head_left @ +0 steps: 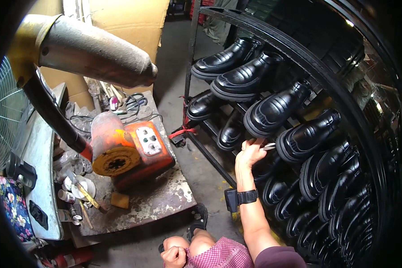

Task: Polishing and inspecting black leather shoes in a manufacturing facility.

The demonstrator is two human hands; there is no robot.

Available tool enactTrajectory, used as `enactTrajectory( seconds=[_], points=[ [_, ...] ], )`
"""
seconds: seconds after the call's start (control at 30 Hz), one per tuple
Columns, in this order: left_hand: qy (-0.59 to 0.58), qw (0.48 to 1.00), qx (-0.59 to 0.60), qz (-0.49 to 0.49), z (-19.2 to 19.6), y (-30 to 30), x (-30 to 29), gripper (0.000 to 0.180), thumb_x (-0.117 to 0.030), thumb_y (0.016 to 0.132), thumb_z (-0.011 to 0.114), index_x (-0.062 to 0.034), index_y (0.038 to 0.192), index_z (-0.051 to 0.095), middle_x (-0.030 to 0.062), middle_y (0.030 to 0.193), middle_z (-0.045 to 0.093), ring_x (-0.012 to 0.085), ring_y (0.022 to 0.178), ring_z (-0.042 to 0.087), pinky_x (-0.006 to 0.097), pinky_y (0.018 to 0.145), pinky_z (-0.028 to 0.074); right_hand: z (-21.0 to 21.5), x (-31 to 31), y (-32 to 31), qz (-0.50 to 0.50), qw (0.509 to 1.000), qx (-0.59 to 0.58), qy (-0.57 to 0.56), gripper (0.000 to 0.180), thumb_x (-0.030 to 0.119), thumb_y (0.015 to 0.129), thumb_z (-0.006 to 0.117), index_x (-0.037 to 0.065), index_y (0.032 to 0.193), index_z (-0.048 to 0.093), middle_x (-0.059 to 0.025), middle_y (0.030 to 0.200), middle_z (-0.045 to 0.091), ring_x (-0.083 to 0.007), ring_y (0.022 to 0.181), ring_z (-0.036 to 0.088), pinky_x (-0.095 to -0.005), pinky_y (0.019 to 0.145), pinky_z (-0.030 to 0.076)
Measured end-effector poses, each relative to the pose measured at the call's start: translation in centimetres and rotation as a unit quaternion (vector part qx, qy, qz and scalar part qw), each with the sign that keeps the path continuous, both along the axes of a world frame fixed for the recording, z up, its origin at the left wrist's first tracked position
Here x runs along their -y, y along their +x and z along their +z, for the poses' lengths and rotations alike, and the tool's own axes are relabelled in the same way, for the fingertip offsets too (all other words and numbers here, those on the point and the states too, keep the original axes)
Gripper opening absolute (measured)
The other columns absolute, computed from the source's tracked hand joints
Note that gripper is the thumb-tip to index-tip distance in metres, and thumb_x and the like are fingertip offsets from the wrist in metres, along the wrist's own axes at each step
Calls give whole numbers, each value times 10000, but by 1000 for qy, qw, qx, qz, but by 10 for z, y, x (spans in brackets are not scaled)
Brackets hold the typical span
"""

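Observation:
My right hand [252, 153] reaches out to the rack at right, its fingers closed on a small, pale, flat-ended tool [269, 146]. Its exact kind is too small to tell. Just above the fingers is the toe of a glossy black ankle boot [264, 111]; another black boot [301, 138] stands right beside the tool. Whether the tool touches either boot I cannot tell. Down at the lower edge, my left hand [173, 257] is curled into a fist by my bare knee, and nothing shows in it. A dark band with a box-shaped device [232, 200] is strapped round my right wrist.
Rows of black boots fill the dark metal rack [281, 33]. At left, a worn table [152, 203] carries an orange machine [154, 147] with a control panel, a yellow sponge [119, 200], brushes and small jars. A thick metal tube [94, 51] overhangs it. A fan [9, 116] stands far left.

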State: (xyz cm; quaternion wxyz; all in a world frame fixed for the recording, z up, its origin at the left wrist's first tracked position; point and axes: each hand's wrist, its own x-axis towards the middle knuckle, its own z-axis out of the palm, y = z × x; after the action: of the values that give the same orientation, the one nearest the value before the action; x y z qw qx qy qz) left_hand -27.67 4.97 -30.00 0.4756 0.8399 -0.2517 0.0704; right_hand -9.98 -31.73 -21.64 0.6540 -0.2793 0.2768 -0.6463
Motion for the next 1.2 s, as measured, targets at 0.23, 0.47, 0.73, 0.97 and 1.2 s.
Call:
enactTrajectory(
  seconds=[0.23,0.47,0.73,0.97,1.2],
  points=[
    [-52,998,45,-13,37,6,20,87,-66,753,565,-20,687,598,127,608,576,289,510,562,365,518,471,-6,9,-2,-12,1000,20,-16,128,134,838,591,123,822,465,10,617,476,-72,420,378,-213,362,275],
    [-6,997,-70,-8,10,-24,6,146,-26,747,561,-32,601,573,104,524,534,260,459,532,349,478,452,-6,33,-5,16,1000,4,-14,192,118,838,582,79,724,432,2,544,441,-74,357,318,-231,354,245],
    [18,999,42,5,3,-22,13,36,-13,722,579,-17,690,594,121,641,575,272,544,561,356,518,470,-5,53,-3,-28,999,-33,-1,179,154,799,630,75,714,494,38,589,410,-45,415,331,-189,360,218],
    [120,982,136,-42,-2,-21,20,15,-23,718,590,-18,706,597,122,663,579,280,552,559,359,530,470,-44,49,4,-14,996,-87,-34,106,153,807,637,63,830,585,8,753,536,-44,516,431,-188,388,294],
    [32,999,-42,5,-5,-21,14,76,-41,730,581,-37,657,599,114,614,581,287,539,558,370,545,472,-107,10,75,393,886,-247,10,301,310,784,674,42,878,577,40,583,449,-18,327,246,-204,317,191]
  ],
)
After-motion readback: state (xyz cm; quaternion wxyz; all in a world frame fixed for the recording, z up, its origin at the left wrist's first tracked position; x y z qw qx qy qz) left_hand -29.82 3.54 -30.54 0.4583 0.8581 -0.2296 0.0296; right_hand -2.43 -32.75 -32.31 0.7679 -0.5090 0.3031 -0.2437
